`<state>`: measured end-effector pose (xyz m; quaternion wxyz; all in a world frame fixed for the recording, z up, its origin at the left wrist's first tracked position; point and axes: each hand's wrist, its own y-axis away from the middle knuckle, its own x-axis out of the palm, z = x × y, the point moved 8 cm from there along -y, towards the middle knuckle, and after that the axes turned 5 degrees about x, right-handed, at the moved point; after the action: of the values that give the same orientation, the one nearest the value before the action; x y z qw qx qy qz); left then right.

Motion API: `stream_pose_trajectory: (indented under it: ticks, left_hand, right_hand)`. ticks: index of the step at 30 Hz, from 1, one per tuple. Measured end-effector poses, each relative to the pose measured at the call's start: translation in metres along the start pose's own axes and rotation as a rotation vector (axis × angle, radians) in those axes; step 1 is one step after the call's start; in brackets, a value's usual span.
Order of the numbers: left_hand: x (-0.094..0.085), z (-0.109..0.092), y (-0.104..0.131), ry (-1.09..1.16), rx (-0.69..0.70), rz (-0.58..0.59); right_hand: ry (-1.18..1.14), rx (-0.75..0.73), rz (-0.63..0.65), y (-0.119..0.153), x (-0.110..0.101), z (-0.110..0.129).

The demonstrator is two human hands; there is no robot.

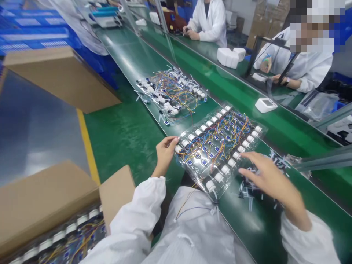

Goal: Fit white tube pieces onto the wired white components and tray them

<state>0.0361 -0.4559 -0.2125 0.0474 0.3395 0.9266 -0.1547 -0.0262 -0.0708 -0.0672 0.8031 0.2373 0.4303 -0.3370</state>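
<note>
A clear plastic tray (202, 172) lies tilted across the bench in front of me. White cylindrical parts line its two long sides, with coloured wires and small blue boards between them. My left hand (165, 153) is closed at the tray's left corner, thumb and fingers pinching its edge beside a white cylinder. On the other side, my right hand (265, 178) is open, thumb and fingers apart, close to the right row of cylinders; contact cannot be made out. One wired part (211, 186) sits at the near corner, its wires hanging towards my lap.
A heap of wired parts (176, 91) lies farther along the green bench (242, 223). Black and white loose pieces (250, 187) lie under my right hand. Cardboard boxes (55, 198) stand at left, the near one holding similar trays. Co-workers (211, 22) sit across the line.
</note>
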Motion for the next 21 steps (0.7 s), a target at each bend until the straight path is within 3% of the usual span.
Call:
stream_pose_trajectory:
  ticks: [3,6,8,11,15,21]
  left_hand:
    - [-0.001,0.001,0.002,0.013,-0.012,-0.028]
    - [-0.001,0.004,0.003,0.017,-0.024,-0.04]
    - [-0.002,0.004,0.003,0.015,-0.024,-0.035]
    - [-0.003,0.001,0.003,0.017,-0.017,-0.022]
    - [-0.004,-0.003,0.003,0.008,-0.002,-0.005]
    - [-0.004,-0.001,0.002,0.009,0.021,0.018]
  right_hand:
    - [-0.074,-0.042,-0.119,-0.024,0.043,0.025]
    - [-0.044,-0.052,-0.078,-0.043,0.092,0.043]
    - [0.005,-0.026,-0.048,-0.054,0.11,0.051]
    - [0.147,0.01,-0.006,-0.067,0.115,0.061]
    - [0.323,0.094,0.049,-0.083,0.106,0.063]
    - [0.507,0.227,-0.049,-0.11,0.083,0.042]
